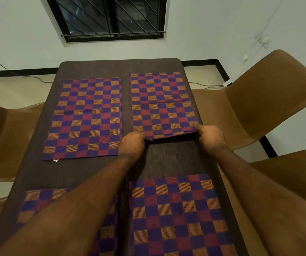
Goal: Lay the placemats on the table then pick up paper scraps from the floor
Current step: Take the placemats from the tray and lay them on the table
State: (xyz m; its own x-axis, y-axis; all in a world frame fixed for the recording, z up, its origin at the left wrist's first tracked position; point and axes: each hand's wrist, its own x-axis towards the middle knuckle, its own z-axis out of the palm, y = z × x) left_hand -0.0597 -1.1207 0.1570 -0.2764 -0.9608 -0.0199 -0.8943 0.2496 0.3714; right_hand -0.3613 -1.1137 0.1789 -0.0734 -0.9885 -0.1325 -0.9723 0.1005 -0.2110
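Several checkered placemats in purple, red and orange lie on the dark brown table (172, 157). The far right placemat (162, 102) has its near edge lifted slightly off the table. My left hand (132, 144) pinches its near left corner and my right hand (210, 135) pinches its near right corner. The far left placemat (85, 117) lies flat. Flat too is the near right placemat (176, 215). My left forearm partly covers the near left placemat (37, 202). No paper scraps show in the visible floor.
Brown chairs stand on both sides of the table: one at the right (270, 97), one at the left (2, 137). A barred window (111, 17) is in the far wall. Cables run along the floor by the wall.
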